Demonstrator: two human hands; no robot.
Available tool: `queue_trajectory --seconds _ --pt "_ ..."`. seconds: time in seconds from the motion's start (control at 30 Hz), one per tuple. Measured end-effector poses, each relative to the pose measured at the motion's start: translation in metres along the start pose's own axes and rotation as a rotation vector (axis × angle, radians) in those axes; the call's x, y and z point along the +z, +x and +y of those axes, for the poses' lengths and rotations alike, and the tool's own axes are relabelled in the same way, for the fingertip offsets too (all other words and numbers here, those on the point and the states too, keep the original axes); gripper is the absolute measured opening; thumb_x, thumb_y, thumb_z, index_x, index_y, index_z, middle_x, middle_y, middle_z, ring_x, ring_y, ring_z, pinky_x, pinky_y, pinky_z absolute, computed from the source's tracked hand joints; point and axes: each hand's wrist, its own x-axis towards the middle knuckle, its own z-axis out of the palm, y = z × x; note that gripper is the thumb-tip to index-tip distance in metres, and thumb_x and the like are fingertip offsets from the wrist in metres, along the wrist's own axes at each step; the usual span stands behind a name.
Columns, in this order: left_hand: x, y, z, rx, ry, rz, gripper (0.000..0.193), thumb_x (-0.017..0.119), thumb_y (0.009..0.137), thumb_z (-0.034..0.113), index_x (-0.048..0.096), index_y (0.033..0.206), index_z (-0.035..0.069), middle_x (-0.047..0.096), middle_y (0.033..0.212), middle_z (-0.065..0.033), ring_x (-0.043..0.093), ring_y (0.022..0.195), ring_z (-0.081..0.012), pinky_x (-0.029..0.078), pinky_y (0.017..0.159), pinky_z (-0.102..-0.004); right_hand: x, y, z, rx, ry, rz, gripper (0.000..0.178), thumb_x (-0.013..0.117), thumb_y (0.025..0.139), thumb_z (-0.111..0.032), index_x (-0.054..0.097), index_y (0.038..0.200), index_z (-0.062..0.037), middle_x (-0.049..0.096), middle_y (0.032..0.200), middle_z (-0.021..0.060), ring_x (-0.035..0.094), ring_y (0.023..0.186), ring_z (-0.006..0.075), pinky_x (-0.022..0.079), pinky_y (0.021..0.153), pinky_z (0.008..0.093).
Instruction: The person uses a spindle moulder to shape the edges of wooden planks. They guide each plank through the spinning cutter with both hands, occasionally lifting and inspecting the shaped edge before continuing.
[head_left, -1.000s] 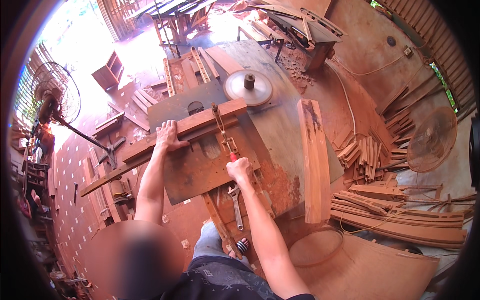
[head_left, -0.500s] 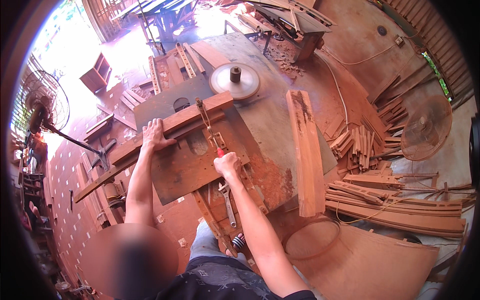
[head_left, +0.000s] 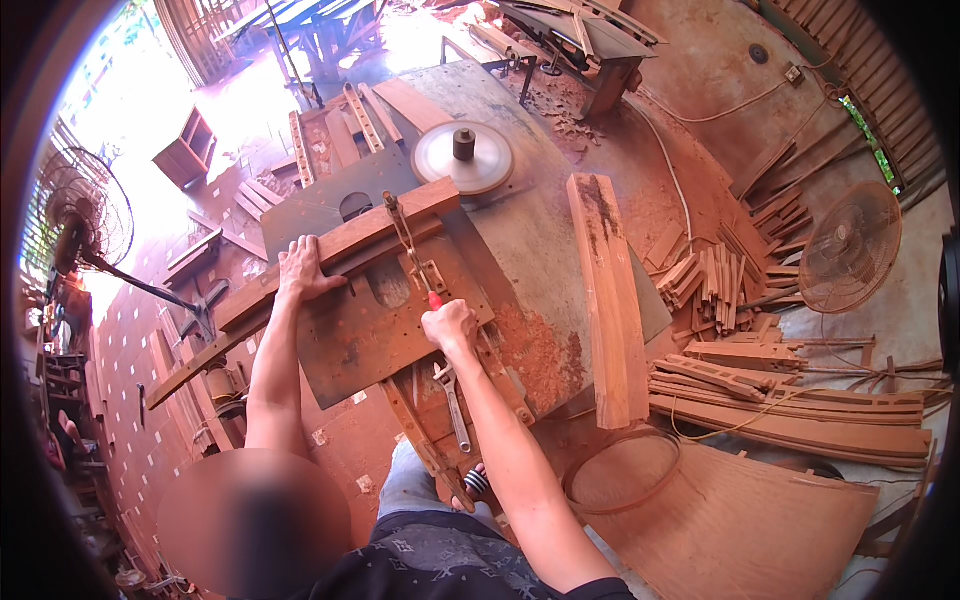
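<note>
Far left, a black standing fan (head_left: pixel 88 215) is standing on the tiled floor; a small wooden box (head_left: pixel 187 148) is sitting behind and to its right. A long slat (head_left: pixel 195 370) is sticking out leftward, running along the near side of the beam. Left hand (head_left: pixel 303 272): spread fairly wide, lying over the wooden beam (head_left: pixel 360 238), fingers draping across it, thumb stretching out to the right. Beam is lying slantwise across a rusty metal plate (head_left: pixel 345 350), its right end rising toward the disc. Metal lever clamp (head_left: pixel 402 228) is reaching over the beam near that end. Right hand (head_left: pixel 450 325): closing in a fist around the clamp's red handle. Adjustable wrench (head_left: pixel 452 405) is lying below, just left of the right forearm. Round metal disc (head_left: pixel 463 175) is sitting just past the beam end, on the grey tabletop (head_left: pixel 540 240). Thick wooden block (head_left: pixel 608 300) is lying right of the plate, well apart from both hands. Farther right, loose wood strips (head_left: pixel 715 290) are piling up, curved pieces (head_left: pixel 790 410) are stacking nearer, and a second fan (head_left: pixel 850 250) is standing beyond.
</note>
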Motion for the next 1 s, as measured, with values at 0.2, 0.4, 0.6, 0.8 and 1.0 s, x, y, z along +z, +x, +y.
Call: queue_trajectory --seconds 0.2,0.4,0.6,0.8,1.0 --pt "0.003 -0.001 -0.005 -0.006 0.033 0.006 0.101 0.093 0.060 0.062 0.053 0.133 0.004 0.060 0.129 -0.0148 0.055 0.129 -0.0352 0.043 0.105 -0.0528 -0.019 -0.016 -0.016 0.029 0.021 -0.021 0.039 0.067 0.091 -0.029 0.076 0.089 0.0088 0.073 0.100 0.0372 0.074 0.103 0.0499 0.059 0.093 0.0528" --pt "0.003 0.002 -0.004 0.011 0.025 0.028 0.100 0.093 0.060 0.062 0.054 0.131 0.004 0.061 0.126 -0.0152 0.056 0.126 -0.0351 0.043 0.102 -0.0524 -0.020 -0.014 -0.017 0.060 -0.006 -0.041 0.037 0.067 0.090 -0.029 0.078 0.093 0.0060 0.075 0.103 0.0342 0.075 0.104 0.0471 0.061 0.090 0.0507" --pt "0.004 0.003 -0.005 0.009 0.033 0.023 0.098 0.093 0.060 0.061 0.054 0.129 0.004 0.061 0.125 -0.0148 0.056 0.125 -0.0349 0.043 0.102 -0.0517 -0.017 -0.009 -0.016 0.046 -0.036 -0.052 0.036 0.067 0.088 -0.028 0.079 0.093 0.0053 0.076 0.104 0.0334 0.075 0.104 0.0461 0.061 0.090 0.0498" --pt "0.006 0.005 -0.007 0.012 0.024 0.017 0.101 0.091 0.059 0.064 0.052 0.130 0.004 0.059 0.125 -0.0149 0.054 0.126 -0.0355 0.042 0.102 -0.0517 -0.013 -0.007 -0.015 0.057 -0.032 -0.046 0.037 0.066 0.089 -0.029 0.079 0.094 0.0052 0.076 0.104 0.0331 0.075 0.104 0.0456 0.061 0.091 0.0494" --pt "0.004 0.006 -0.006 0.001 0.026 0.009 0.101 0.092 0.060 0.064 0.052 0.131 0.004 0.059 0.126 -0.0150 0.054 0.127 -0.0355 0.042 0.103 -0.0514 -0.011 -0.003 -0.015 0.057 -0.051 -0.064 0.038 0.066 0.090 -0.030 0.079 0.096 0.0049 0.076 0.106 0.0331 0.075 0.107 0.0457 0.060 0.093 0.0501"
